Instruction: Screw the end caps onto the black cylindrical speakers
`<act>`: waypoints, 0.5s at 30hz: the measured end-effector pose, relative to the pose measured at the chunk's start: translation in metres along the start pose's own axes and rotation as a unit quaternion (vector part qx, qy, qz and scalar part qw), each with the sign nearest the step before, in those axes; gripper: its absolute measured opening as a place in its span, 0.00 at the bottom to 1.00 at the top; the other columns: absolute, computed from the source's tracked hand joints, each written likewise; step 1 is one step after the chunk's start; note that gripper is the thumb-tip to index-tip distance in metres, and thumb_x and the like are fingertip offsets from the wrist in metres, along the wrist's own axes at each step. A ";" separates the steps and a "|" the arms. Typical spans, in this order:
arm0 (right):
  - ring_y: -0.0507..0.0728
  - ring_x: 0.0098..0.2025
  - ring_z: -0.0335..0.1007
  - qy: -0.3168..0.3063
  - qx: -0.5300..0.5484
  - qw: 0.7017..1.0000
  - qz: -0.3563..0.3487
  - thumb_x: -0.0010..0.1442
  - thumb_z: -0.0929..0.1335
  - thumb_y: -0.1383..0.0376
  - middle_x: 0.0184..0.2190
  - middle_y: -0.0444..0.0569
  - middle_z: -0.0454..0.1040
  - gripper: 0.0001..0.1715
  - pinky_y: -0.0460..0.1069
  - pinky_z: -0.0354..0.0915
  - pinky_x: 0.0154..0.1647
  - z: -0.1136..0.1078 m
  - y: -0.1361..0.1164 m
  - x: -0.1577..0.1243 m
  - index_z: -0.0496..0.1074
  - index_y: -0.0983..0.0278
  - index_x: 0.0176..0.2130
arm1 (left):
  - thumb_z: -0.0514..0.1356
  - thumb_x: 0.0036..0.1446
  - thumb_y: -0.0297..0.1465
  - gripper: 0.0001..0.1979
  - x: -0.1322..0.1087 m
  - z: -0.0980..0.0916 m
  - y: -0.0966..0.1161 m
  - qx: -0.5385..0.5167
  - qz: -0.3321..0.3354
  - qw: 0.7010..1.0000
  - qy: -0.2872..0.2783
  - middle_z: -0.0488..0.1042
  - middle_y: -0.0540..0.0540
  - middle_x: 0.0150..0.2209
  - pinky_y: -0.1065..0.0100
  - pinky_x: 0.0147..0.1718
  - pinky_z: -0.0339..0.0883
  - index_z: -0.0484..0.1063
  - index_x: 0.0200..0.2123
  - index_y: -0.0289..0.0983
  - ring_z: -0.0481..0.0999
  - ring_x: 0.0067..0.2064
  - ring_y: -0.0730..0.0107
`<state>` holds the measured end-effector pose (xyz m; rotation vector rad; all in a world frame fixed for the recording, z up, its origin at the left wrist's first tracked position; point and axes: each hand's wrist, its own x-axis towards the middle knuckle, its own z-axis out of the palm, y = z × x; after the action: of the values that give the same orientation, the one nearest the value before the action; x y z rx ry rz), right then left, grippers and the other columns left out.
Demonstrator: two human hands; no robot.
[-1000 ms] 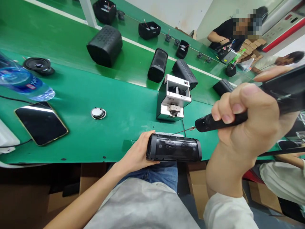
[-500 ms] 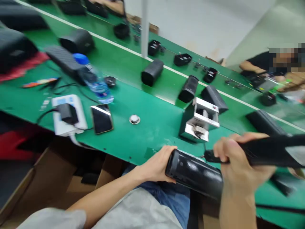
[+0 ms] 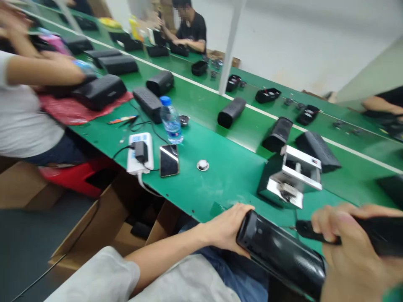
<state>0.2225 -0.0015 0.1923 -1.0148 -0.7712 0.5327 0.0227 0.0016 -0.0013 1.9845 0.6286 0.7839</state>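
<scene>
A glossy black cylindrical speaker (image 3: 281, 249) is tilted over the table's front edge, above my lap. Its left end is gripped by my left hand (image 3: 231, 228). At the right, my right hand (image 3: 349, 235) is closed around a long black tool (image 3: 380, 235), whose narrow end points left, just above the speaker. Blur hides the tool's details, and my right wrist covers the speaker's far end. Behind the speaker stands a black and silver metal device (image 3: 302, 167) with an open frame on top.
On the green table (image 3: 220, 184) are a phone (image 3: 169, 160), a power strip (image 3: 132, 163), a water bottle (image 3: 171, 123) and a small round silver part (image 3: 202, 165). Several black speakers lie behind. Another person (image 3: 28, 100) sits at the left; cardboard boxes (image 3: 78, 235) stand below.
The view has swung left, bringing the person at the left into sight. Both hands still hold the speaker and the tool, and appear farther right and lower in the picture.
</scene>
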 end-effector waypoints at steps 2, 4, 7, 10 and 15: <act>0.53 0.13 0.57 -0.079 -0.047 0.995 -0.043 0.43 0.83 0.65 0.20 0.39 0.69 0.17 0.53 0.59 0.11 -0.003 -0.007 0.004 0.79 0.51 0.32 | 0.87 0.43 0.47 0.66 -0.003 -0.004 0.009 -0.005 -0.018 1.000 0.005 0.69 0.30 0.70 0.38 0.71 0.70 0.53 0.76 0.44 0.73 0.70 0.32; 0.52 0.13 0.57 -0.141 -0.043 0.987 -0.060 0.49 0.81 0.66 0.19 0.36 0.68 0.18 0.51 0.60 0.13 -0.006 -0.019 0.011 0.81 0.51 0.39 | 0.86 0.46 0.42 0.65 -0.004 -0.008 0.013 -0.007 -0.031 0.999 0.002 0.67 0.31 0.72 0.35 0.73 0.68 0.52 0.78 0.45 0.71 0.73 0.32; 0.50 0.14 0.55 -0.103 -0.004 0.986 -0.131 0.52 0.78 0.70 0.18 0.34 0.65 0.20 0.49 0.58 0.14 -0.003 -0.037 0.029 0.82 0.52 0.44 | 0.85 0.48 0.36 0.64 -0.004 -0.012 0.014 0.000 -0.032 0.999 -0.009 0.66 0.31 0.74 0.33 0.73 0.68 0.50 0.79 0.46 0.69 0.75 0.32; 0.50 0.16 0.57 -0.039 0.017 0.971 -0.235 0.52 0.76 0.69 0.18 0.33 0.63 0.13 0.48 0.58 0.15 0.010 -0.039 0.054 0.77 0.54 0.37 | 0.85 0.51 0.35 0.64 -0.004 -0.012 0.015 0.011 -0.027 0.999 -0.013 0.65 0.30 0.75 0.33 0.73 0.69 0.48 0.79 0.47 0.69 0.76 0.32; 0.51 0.14 0.59 -0.058 -0.029 0.962 -0.267 0.57 0.76 0.66 0.17 0.31 0.63 0.12 0.49 0.58 0.15 0.031 -0.007 0.089 0.70 0.56 0.36 | 0.85 0.50 0.33 0.65 -0.006 -0.012 0.016 0.022 -0.034 0.999 -0.006 0.66 0.31 0.74 0.33 0.71 0.72 0.48 0.80 0.48 0.70 0.76 0.31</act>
<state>0.2548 0.0757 0.2362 -0.7879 -1.1238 0.1019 0.0126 -0.0038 0.0162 1.9960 0.7079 0.7209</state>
